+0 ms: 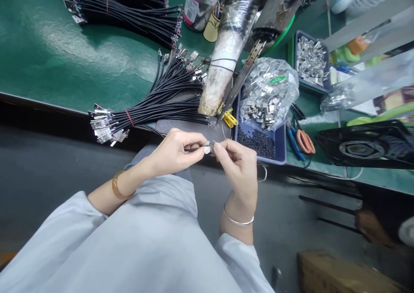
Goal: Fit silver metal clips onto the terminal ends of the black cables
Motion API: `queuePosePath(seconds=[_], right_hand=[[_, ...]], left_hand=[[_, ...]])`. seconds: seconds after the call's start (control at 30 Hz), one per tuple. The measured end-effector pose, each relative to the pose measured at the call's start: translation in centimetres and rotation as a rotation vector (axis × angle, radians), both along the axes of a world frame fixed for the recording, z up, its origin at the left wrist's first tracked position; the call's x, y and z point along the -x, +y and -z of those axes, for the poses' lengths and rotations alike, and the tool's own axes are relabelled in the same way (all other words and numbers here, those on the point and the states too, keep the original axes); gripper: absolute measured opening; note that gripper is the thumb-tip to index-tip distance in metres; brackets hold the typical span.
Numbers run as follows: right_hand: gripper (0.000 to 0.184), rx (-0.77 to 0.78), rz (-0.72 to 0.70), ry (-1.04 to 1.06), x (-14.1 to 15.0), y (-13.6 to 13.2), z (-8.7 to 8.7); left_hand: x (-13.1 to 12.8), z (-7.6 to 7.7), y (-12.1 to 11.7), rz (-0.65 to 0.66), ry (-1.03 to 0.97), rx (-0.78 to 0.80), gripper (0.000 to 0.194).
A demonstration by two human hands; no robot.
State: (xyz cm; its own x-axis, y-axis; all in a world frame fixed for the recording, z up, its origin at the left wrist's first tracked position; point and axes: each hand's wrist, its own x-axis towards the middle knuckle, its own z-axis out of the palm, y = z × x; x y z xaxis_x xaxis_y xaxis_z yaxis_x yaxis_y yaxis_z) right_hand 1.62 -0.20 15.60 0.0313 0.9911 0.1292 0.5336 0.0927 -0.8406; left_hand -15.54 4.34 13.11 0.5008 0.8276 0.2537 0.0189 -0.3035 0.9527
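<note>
Near the table's front edge my left hand [179, 151] pinches the end of a black cable [192, 149], close to its tip. My right hand [237, 159] meets it there, thumb and finger closed on a small metal connector [211, 147] at the cable's end. Whether the connector is fully joined to the cable cannot be made out. Just behind my hands lies a bundle of black cables [161, 100], tied with a red band, with metal plugs at its left end. A yellow-handled tool [230, 118] sits beyond my right hand.
A blue tray [280, 148] holds small black pieces and a plastic bag of metal connectors [270, 92]. Pliers [295, 142], a black fan [365, 145] and another bin of metal parts [297, 64] stand to the right. A wrapped lamp-like tube [223, 64] leans over the table; more cables [129, 10] lie at the back.
</note>
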Motion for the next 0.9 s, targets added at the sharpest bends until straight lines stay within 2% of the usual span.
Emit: queuePosePath(seconds=[0.07,0.17,0.27,0.37,0.5,0.63,0.7,0.8,0.9], right_hand=[[0.028,-0.11,0.101,-0.07,0.2,-0.3,0.1],[0.004,-0.291,0.276,0.017,0.3,-1.0,0.5],[0.012,-0.397,0.371,0.106,0.2,-1.6,0.9],[0.005,-0.487,0.375,-0.01,0.5,-1.9,1.6],[0.009,-0.553,0.24,-0.115,1.2,-1.3,2.9],[0.01,-0.477,0.261,-0.023,1.3,-0.5,3.1],[0.012,-0.51,0.241,-0.125,1.2,-0.3,2.8],[0.018,-0.654,0.163,-0.382,0.8,0.0,2.3],[0.021,-0.695,0.147,-0.448,0.6,0.2,2.2]], left_hand=[[-0.5,0.0,-0.1,-0.049,-0.031,0.03,0.017],[-1.2,-0.1,0.0,-0.105,-0.09,0.149,0.017],[-1.5,-0.3,0.2,-0.111,-0.142,0.255,0.018],[-1.5,-0.3,0.4,-0.091,-0.161,0.289,0.018],[-1.4,-0.2,0.5,-0.08,-0.137,0.279,0.017],[-1.5,0.0,0.4,-0.119,-0.106,0.164,0.017],[-1.6,0.1,0.3,-0.177,-0.052,0.013,0.018],[-1.9,0.2,0.4,-0.253,0.048,-0.193,0.02],[-2.2,0.2,0.7,-0.299,0.09,-0.233,0.017]])
